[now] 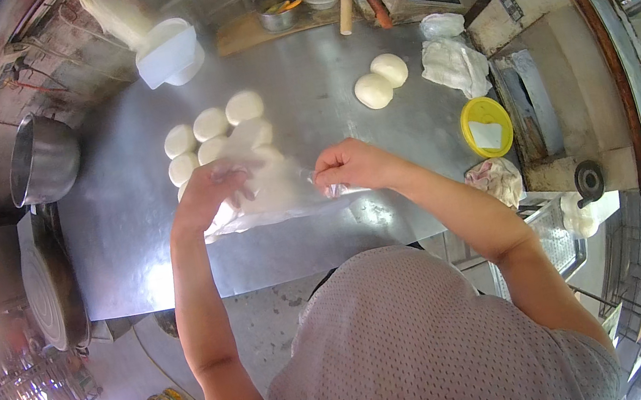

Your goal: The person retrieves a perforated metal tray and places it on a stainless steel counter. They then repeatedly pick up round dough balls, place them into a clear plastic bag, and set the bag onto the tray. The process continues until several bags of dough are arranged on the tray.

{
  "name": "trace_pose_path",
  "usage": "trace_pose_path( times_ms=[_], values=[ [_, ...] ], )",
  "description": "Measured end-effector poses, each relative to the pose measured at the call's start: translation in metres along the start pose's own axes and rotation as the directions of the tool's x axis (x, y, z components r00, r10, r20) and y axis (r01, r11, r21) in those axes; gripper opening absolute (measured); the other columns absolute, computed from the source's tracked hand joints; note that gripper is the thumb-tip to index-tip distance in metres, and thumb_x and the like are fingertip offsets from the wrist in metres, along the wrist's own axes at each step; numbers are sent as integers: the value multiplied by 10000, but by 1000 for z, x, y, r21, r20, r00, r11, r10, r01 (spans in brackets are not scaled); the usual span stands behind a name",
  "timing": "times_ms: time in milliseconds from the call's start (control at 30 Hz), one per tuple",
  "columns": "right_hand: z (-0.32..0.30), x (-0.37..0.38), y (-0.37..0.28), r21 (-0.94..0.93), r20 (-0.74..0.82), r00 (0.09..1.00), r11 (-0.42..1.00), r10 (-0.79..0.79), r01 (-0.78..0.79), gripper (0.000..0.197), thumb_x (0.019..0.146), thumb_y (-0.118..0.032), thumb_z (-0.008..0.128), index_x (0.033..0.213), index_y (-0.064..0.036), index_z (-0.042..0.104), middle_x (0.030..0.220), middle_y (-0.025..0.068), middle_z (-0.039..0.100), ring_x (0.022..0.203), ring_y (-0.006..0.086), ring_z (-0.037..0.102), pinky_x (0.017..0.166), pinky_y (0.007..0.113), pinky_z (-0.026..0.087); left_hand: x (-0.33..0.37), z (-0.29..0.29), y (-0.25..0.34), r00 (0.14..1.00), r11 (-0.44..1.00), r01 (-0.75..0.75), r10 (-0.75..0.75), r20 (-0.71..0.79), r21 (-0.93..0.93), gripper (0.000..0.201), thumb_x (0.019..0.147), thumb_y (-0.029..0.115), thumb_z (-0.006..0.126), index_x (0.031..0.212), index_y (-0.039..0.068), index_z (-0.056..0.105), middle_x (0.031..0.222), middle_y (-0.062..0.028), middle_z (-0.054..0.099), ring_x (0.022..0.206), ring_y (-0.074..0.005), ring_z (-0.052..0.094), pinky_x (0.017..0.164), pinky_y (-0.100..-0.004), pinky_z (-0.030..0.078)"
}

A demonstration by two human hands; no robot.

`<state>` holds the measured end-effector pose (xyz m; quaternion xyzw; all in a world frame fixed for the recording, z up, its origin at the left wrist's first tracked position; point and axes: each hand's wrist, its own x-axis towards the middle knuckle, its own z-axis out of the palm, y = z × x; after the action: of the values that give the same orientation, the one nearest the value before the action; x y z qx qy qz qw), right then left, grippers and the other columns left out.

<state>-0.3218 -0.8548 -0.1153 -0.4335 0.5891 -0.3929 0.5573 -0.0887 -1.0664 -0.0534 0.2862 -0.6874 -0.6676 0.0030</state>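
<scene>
Several round white dough balls (pixel 244 107) sit in close rows on the metal worktable (pixel 121 235). A thin see-through plastic sheet (pixel 284 185) lies partly over the nearer ones and hides some of them. My right hand (pixel 356 166) pinches the sheet's right side between thumb and fingers. At its left side, my left hand (pixel 217 188) has its fingers curled onto the plastic, slightly smeared by motion. Two larger dough balls (pixel 374 91) rest touching each other farther right, apart from both hands.
A deep metal pot (pixel 43 159) stands at the left edge. White plastic containers (pixel 171 55) and a small metal pot (pixel 278 7) are at the back. On the right are a crumpled plastic bag (pixel 455 67), a yellow lid (pixel 488 128) and a large machine (pixel 567 88) with a hand knob.
</scene>
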Motion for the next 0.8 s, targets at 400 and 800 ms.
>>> trace_pose_path(
  times_ms=[400, 800],
  values=[
    [5, -59, 19, 164, -349, 936, 986, 44, 15, 238, 954, -192, 749, 817, -35, 634, 710, -35, 600, 644, 63, 505, 583, 264, 417, 18, 102, -30, 491, 686, -167, 681, -543, 709, 292, 940, 104, 703, 1210, -4, 664, 1100, -95, 701, 999, -194, 661, 864, -330, 541],
    [25, -79, 33, 35, -556, 831, 997, -32, 62, 179, 896, -71, 743, 850, -31, 575, 726, -21, 583, 670, 80, 504, 591, 286, 448, 15, 212, -40, 997, 775, 12, -53, -47, -631, 223, 1048, 124, 603, 1189, -48, 619, 1153, -109, 688, 1012, -170, 674, 879, -357, 575]
  ],
)
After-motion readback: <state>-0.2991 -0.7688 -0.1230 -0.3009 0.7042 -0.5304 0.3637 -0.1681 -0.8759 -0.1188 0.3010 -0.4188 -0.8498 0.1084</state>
